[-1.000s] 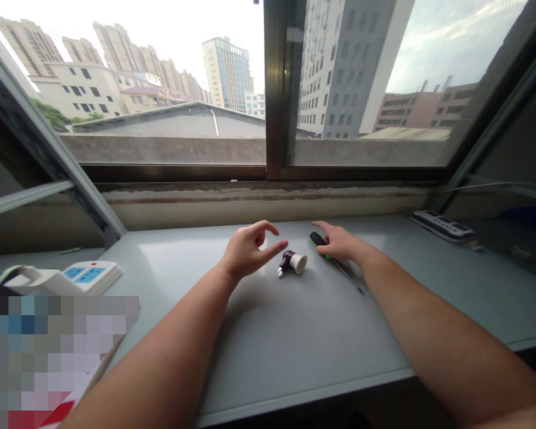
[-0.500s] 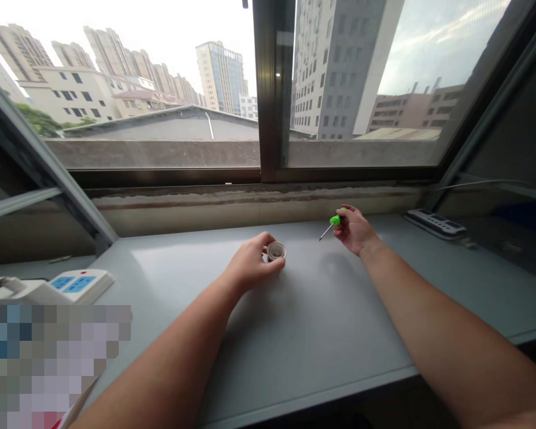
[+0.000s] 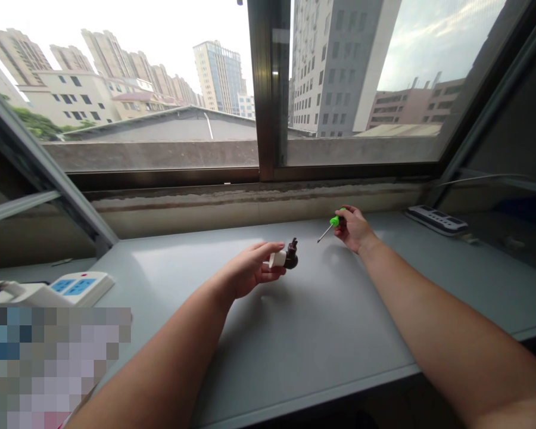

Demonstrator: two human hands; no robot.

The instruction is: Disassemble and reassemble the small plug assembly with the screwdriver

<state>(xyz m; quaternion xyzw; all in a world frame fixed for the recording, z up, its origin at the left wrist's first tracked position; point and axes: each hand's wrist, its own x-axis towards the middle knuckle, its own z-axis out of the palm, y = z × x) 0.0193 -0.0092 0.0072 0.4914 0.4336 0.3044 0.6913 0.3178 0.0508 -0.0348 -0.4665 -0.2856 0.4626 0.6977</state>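
Note:
A small fitting (image 3: 290,257), white at its left end and dark brown at its right, is held above the grey table. My left hand (image 3: 254,269) grips its white end between thumb and fingers, and the dark end with a short upright stub faces right. Farther right, my right hand (image 3: 352,231) holds a screwdriver (image 3: 335,221) by its bright green handle. The thin metal shaft points down and left, its tip apart from the fitting.
The grey table (image 3: 161,286) reaches back to a low wall under the window. White power strips (image 3: 83,286) lie at the left edge, and another power strip (image 3: 435,220) lies at the back right. Metal frame bars slant along both sides.
My left hand has turned the fitting from its round open end facing up to lying sideways, so the dark end now shows. My right hand and the screwdriver have hardly moved.

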